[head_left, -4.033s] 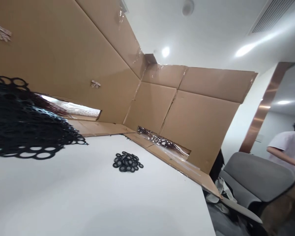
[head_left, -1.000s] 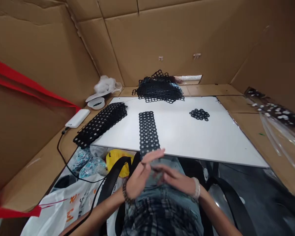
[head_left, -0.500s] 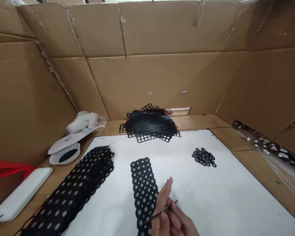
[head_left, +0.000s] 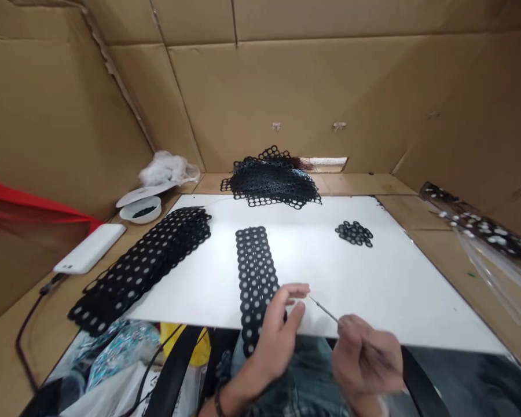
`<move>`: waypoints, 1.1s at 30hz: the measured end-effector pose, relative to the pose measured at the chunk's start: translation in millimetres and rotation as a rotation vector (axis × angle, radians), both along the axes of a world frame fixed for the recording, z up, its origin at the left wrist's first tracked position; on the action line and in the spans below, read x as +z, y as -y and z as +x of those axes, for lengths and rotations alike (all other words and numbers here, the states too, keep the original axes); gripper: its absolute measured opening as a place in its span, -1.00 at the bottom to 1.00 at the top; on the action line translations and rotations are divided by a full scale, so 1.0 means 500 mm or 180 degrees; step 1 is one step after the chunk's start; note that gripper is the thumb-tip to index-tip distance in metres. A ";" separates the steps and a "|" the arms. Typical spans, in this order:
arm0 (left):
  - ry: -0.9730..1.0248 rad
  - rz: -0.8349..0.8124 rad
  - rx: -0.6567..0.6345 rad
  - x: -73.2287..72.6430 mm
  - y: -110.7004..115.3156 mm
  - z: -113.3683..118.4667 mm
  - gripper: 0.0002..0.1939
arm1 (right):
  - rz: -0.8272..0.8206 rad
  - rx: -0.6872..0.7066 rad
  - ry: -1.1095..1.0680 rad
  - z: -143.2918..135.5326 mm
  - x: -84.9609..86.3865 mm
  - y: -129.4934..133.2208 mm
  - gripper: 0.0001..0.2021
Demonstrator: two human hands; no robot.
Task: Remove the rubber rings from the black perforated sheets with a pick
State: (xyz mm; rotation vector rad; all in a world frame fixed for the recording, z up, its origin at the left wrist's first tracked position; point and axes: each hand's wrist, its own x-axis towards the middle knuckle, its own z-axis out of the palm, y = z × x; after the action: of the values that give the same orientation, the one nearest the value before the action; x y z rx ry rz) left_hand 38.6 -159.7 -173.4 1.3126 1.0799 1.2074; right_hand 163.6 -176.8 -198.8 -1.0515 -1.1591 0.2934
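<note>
My right hand (head_left: 367,356) is closed around a thin, pointed metal tool (head_left: 325,311), whose exact kind I cannot make out; the hand is slightly blurred. The tool's tip points up and left, close to the fingertips of my left hand (head_left: 280,324). That hand has its fingers stretched forward and the thumb apart, and nothing shows between them. Beside and partly under it lies a black strip of joined rings (head_left: 256,266) with pale dots, its near end hanging over the board's edge. A longer stack of similar dotted strips (head_left: 143,260) lies to the left.
On the white board (head_left: 304,243), a small cluster of black rings (head_left: 354,233) lies right. A pile of black ring mesh (head_left: 273,179) sits at the back. A white bowl (head_left: 154,213) with dark bits and a white power bank (head_left: 91,248) stand left. Cardboard walls (head_left: 308,87) surround the board.
My hands have moved apart; the right hand has drawn away to the right with the metal tool. The view has tilted down, showing my lap and bags below the board.
</note>
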 end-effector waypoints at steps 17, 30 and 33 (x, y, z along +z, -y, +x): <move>-0.0738 0.1496 0.0914 0.125 -0.051 -0.190 -0.81 | 0.0110 0.1296 0.1246 -0.092 -0.061 0.017 -0.68; -0.2618 0.0486 -0.1861 0.100 0.018 -0.212 -0.54 | -0.0432 0.1231 0.2300 -0.066 -0.019 -0.045 -0.53; -0.0613 0.0185 -0.1660 0.089 -0.015 -0.192 -0.74 | -0.0007 0.0692 0.1767 -0.066 0.062 -0.053 -0.56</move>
State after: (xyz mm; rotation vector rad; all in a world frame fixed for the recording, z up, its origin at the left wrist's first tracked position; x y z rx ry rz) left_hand -57.4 -152.3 -128.8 1.6528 0.7643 0.7372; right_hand 130.4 -150.1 -168.1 -1.0398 -1.7781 0.1739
